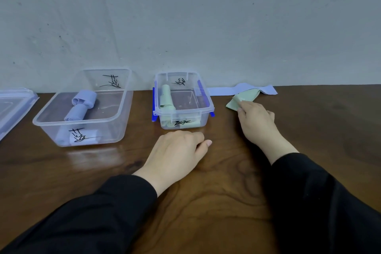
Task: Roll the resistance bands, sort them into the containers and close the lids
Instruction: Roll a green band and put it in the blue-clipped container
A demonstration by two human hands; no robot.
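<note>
Head view: the right hand (255, 121) reaches toward the far edge of the tabletop (206, 202) and pinches the near corner of a loose green resistance band (244, 99), which lies crumpled and flat, not yet rolled. The grip on one end looks like the way to draw the band nearer, where there is room to roll it. Under and behind it, against the wall (185, 16), a lilac resistance band (231, 90) lies stretched out flat along the far edge, also unrolled.

The left hand (177, 150) rests knuckles-up on the tabletop just in front of the small container, fingers loosely curled and holding nothing, apparently waiting to help with the rolling.

The small clear container (203, 118), with blue latches hanging at its sides, stands near the far edge at the middle. It holds a rolled green band (167, 97) leaning against its left wall, and more green shows through its front wall. The large clear container (115, 130), to the left, holds two lilac rolls (80, 107); a third shape shows dimly through the front wall. Both carry handwritten marks, so the sorting seems to go by colour. Both stand open, presumably until the last bands are in. A clear lid (14, 105) lies at the left edge.
</note>
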